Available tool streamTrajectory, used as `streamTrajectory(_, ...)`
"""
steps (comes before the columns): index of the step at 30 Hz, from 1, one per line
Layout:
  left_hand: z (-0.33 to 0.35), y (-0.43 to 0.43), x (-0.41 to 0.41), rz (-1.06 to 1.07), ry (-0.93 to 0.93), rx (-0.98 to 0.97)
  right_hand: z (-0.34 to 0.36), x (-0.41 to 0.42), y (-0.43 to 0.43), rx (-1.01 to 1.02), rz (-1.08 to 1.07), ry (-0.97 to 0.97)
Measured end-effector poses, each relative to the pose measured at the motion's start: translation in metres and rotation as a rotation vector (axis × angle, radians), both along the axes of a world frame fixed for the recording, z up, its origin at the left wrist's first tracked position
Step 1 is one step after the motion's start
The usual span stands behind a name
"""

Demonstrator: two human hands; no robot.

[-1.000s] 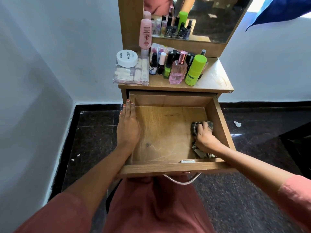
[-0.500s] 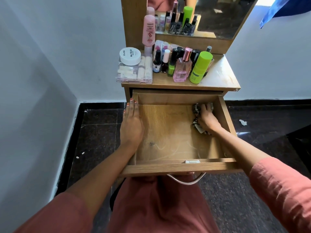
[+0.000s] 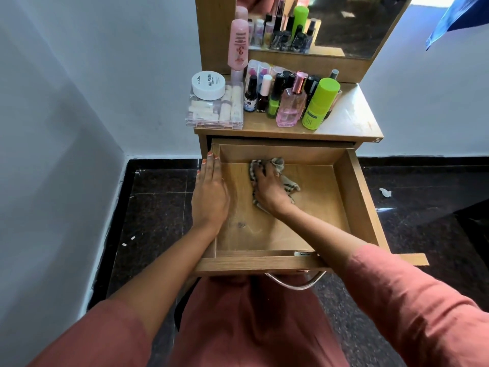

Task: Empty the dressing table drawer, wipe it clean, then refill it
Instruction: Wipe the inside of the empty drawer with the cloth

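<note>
The wooden drawer [image 3: 354, 197] of the dressing table is pulled out, with nothing in it but a striped cloth [image 3: 289, 185] on its floor. My right hand [image 3: 270, 188] lies on the bunched cloth near the back left of the drawer, fingers curled over it and pressing it down. Resting flat along the drawer's left wall is my left hand [image 3: 210, 197], fingers straight and reaching the back corner. A dark smudge [image 3: 240, 225] marks the drawer floor near the front left.
On the tabletop [image 3: 352, 120] stand a clear organiser box [image 3: 214, 112] with a white jar [image 3: 208, 84], a pink tube [image 3: 237, 46], several small bottles, a pink perfume bottle [image 3: 291, 107] and a green bottle [image 3: 318, 104]. A mirror [image 3: 357, 25] rises behind. The drawer's metal handle [image 3: 296, 283] hangs over my lap.
My right hand has swept the cloth from the drawer's right side up to the back and across to the back left. My left hand stayed on the left wall.
</note>
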State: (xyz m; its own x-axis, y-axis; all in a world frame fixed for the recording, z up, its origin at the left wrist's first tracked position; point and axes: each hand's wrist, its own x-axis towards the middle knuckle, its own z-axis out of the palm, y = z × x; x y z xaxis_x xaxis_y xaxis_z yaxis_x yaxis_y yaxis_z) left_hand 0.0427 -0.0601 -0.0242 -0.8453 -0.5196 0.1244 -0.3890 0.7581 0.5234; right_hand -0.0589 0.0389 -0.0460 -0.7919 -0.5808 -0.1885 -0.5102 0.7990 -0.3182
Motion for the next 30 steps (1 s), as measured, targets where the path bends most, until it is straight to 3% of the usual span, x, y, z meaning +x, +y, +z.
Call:
streamTrajectory(8,0.001,-0.002,-0.002,0.058,-0.023,0.033,-0.005,0.016,-0.037,0.049,0.230,0.073)
streamTrajectory(20,0.000,-0.004,-0.003,0.029,-0.040,0.066,-0.003,0.017,0.014,0.150,0.666,0.045)
streamTrajectory(30,0.002,-0.004,-0.003,0.032,-0.059,0.055,-0.006,-0.009,-0.026,0.032,0.432,0.139)
